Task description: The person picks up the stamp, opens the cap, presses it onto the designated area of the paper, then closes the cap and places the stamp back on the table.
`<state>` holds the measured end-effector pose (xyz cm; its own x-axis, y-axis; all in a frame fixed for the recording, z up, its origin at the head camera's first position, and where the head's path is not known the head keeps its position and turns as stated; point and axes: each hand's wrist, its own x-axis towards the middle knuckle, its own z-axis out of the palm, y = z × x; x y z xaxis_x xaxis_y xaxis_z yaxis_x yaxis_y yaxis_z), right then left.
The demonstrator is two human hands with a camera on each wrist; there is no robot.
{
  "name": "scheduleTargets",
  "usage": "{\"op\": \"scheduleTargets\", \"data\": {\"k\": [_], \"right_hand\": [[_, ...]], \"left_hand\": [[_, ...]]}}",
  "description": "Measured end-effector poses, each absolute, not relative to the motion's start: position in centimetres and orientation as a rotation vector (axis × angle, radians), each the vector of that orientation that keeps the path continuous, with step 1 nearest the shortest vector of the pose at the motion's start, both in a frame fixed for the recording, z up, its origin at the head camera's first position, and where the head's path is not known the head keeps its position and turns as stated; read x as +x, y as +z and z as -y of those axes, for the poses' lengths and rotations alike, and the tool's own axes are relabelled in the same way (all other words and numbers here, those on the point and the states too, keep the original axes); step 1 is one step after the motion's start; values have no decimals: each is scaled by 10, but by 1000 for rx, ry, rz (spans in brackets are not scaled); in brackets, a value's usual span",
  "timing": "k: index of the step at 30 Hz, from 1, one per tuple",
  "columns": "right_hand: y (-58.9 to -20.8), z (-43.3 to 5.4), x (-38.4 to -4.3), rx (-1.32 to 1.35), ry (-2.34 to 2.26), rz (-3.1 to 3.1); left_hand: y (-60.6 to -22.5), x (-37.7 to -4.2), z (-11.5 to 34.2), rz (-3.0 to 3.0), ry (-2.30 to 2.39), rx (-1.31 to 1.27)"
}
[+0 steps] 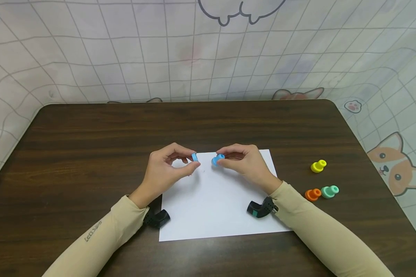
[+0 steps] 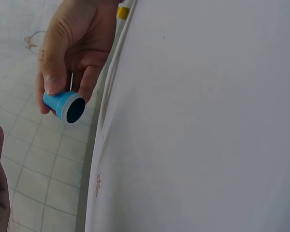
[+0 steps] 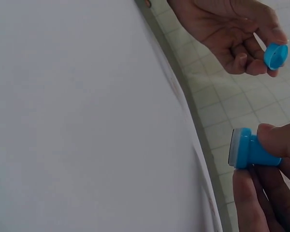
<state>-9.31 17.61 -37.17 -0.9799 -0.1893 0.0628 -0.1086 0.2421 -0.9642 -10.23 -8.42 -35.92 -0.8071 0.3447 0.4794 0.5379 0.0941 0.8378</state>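
Observation:
My left hand (image 1: 168, 167) pinches a small blue cap (image 1: 194, 157) between thumb and fingers, over the upper left of a white sheet of paper (image 1: 208, 211). In the right wrist view the round hollow of that cap (image 3: 276, 56) shows. A blue stamp (image 1: 217, 159) is gripped by its handle in my right hand (image 1: 246, 163), a short way to the right of the cap. The stamp (image 2: 66, 106) is uncapped, its dark round face bared inside a pale rim in the left wrist view. Cap and stamp are apart, both held above the paper.
Right of the paper on the dark wooden table (image 1: 90, 146) stand a yellow stamp (image 1: 318, 166), an orange stamp (image 1: 313, 194) and a mint green stamp (image 1: 330, 191). The orange and green ones are side by side. A grid-patterned cloth (image 1: 180, 50) hangs behind the table.

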Motion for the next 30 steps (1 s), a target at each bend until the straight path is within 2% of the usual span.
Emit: {"op": "scheduleTargets", "data": {"k": [30], "right_hand": [[-374, -178, -90, -349, -1677, -2459]], "left_hand": [[-361, -101, 84, 2232, -1819, -898]]}}
